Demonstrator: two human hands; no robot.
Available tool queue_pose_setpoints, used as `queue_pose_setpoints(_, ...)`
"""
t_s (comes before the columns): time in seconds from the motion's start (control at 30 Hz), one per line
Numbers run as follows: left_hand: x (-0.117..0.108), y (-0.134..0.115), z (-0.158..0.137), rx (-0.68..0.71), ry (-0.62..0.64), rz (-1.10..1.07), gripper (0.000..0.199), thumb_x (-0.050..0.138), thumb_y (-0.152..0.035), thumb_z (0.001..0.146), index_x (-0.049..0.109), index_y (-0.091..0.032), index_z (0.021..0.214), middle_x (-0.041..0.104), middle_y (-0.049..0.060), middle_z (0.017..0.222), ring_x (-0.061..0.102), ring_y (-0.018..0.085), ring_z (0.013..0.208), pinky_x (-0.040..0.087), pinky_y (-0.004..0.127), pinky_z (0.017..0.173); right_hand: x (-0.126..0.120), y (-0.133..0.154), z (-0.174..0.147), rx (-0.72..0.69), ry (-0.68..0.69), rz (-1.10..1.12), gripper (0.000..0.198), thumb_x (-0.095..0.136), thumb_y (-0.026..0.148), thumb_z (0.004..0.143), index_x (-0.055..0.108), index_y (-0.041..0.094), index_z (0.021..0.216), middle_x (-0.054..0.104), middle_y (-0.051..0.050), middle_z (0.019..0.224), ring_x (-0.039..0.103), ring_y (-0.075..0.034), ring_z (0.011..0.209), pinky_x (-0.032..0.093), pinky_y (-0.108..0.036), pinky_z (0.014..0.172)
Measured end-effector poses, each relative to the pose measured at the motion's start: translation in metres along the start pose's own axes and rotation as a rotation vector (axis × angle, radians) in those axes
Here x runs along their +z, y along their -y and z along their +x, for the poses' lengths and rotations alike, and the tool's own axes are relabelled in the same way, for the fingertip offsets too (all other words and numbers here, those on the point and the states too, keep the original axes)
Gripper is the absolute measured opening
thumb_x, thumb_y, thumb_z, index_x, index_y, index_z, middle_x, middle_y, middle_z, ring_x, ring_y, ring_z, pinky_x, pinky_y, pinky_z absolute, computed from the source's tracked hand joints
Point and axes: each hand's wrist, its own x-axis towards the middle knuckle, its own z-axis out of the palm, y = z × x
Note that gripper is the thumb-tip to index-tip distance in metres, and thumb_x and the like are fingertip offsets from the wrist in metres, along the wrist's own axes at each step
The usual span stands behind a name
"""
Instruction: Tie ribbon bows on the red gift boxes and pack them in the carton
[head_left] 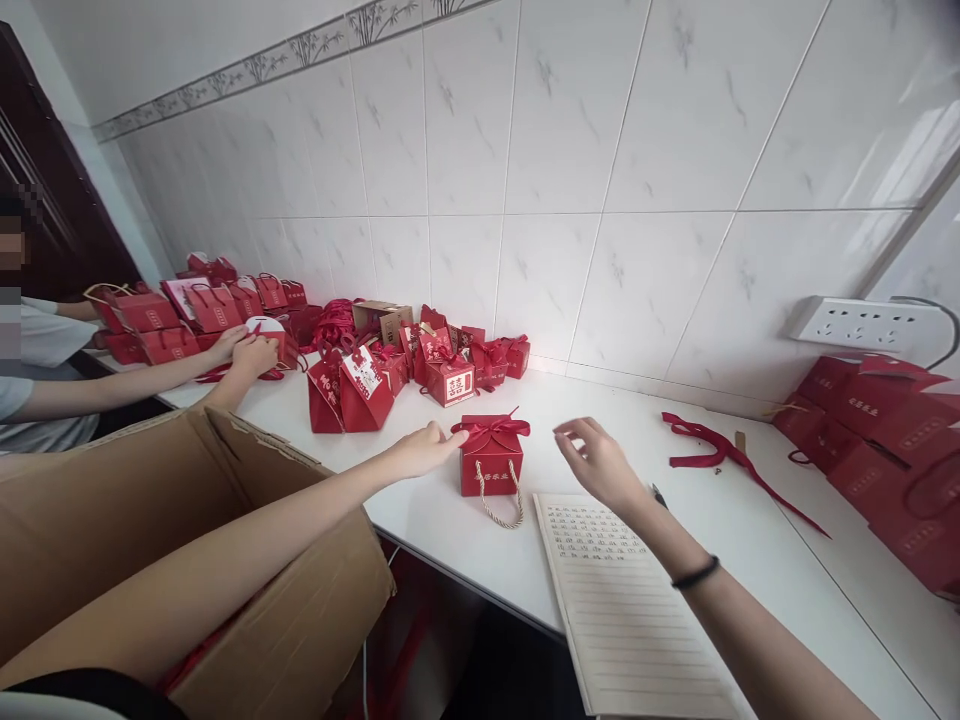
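Head view: red box (471, 468) is set on the desk (435, 520). Left hand (422, 447) is curled against the ribbon (493, 431), pinch unclear; right hand (596, 458) is held apart, unladen, fingers loosely bent. Ribbon loops are probably best evened gently.

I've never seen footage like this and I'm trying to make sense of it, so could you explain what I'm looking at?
There's no machine here, just a person's two bare hands, seen from a camera worn on their head, looking forward and down. It's a single picture.

On the white tabletop stands a red gift box with a ribbon bow on top. The left hand touches the bow's left end; whether it pinches it is unclear. The right hand is raised beside the box, apparently holding nothing.

Nearer the camera lie a handwritten notebook and, at left, an open cardboard carton. More red boxes line the wall. A co-worker's hands are busy farther left.
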Motion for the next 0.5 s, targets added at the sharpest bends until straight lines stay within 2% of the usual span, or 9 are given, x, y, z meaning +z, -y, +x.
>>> queue_pose_setpoints(0.03, 0.000, 0.002, 0.002, -0.028, 0.079, -0.064, 0.066, 0.034, -0.076, 0.070, 0.056, -0.015, 0.086, 0.064, 0.013, 0.092, 0.062, 0.026, 0.076, 0.043, 0.031, 0.064, 0.007, 0.005, 0.012, 0.063, 0.037, -0.001, 0.022, 0.043, 0.033, 0.085, 0.058, 0.017, 0.082, 0.057, -0.007, 0.095, 0.055, -0.019, 0.084, 0.042, -0.029, 0.078)
queue_pose_setpoints(0.1, 0.000, 0.001, 0.004, -0.054, 0.216, -0.170, 0.065, 0.034, -0.075, 0.071, 0.057, -0.015, 0.082, 0.065, 0.012, 0.092, 0.063, 0.022, 0.073, 0.043, 0.028, 0.060, 0.020, 0.011, 0.034, 0.158, 0.086, 0.004, 0.026, 0.043, 0.033, 0.087, 0.057, 0.017, 0.071, 0.059, -0.006, 0.080, 0.055, -0.020, 0.076, 0.041, -0.029, 0.073)
queue_pose_setpoints(0.17, 0.000, -0.003, 0.003, -0.039, 0.264, -0.233, 0.058, 0.037, -0.069, 0.074, 0.057, -0.015, 0.081, 0.065, 0.010, 0.093, 0.063, 0.020, 0.072, 0.043, 0.025, 0.058, 0.032, 0.013, 0.051, 0.235, 0.121, 0.029, 0.036, 0.043, 0.037, 0.089, 0.054, 0.016, 0.061, 0.056, -0.005, 0.065, 0.053, -0.019, 0.064, 0.041, -0.029, 0.063)
queue_pose_setpoints(0.23, 0.002, -0.007, 0.001, -0.002, 0.260, -0.254, 0.048, 0.042, -0.060, 0.077, 0.058, -0.016, 0.082, 0.066, 0.008, 0.092, 0.063, 0.017, 0.071, 0.042, 0.024, 0.058, 0.042, 0.013, 0.062, 0.302, 0.148, 0.065, 0.042, 0.044, 0.041, 0.089, 0.051, 0.016, 0.055, 0.053, -0.004, 0.057, 0.051, -0.018, 0.057, 0.039, -0.027, 0.056)
queue_pose_setpoints(0.37, 0.005, -0.008, 0.002, 0.074, 0.232, -0.283, 0.035, 0.047, -0.049, 0.078, 0.057, -0.015, 0.077, 0.066, 0.005, 0.087, 0.061, 0.014, 0.066, 0.043, 0.024, 0.063, 0.054, 0.014, 0.072, 0.410, 0.155, 0.133, 0.047, 0.048, 0.047, 0.088, 0.049, 0.015, 0.053, 0.051, -0.005, 0.057, 0.050, -0.017, 0.055, 0.040, -0.025, 0.050)
queue_pose_setpoints(0.5, 0.005, -0.006, 0.003, 0.124, 0.202, -0.319, 0.028, 0.050, -0.041, 0.077, 0.054, -0.015, 0.069, 0.064, 0.003, 0.084, 0.060, 0.013, 0.063, 0.044, 0.026, 0.069, 0.061, 0.019, 0.073, 0.487, 0.156, 0.192, 0.043, 0.052, 0.043, 0.085, 0.049, 0.014, 0.053, 0.052, -0.006, 0.059, 0.051, -0.016, 0.055, 0.042, -0.023, 0.045)
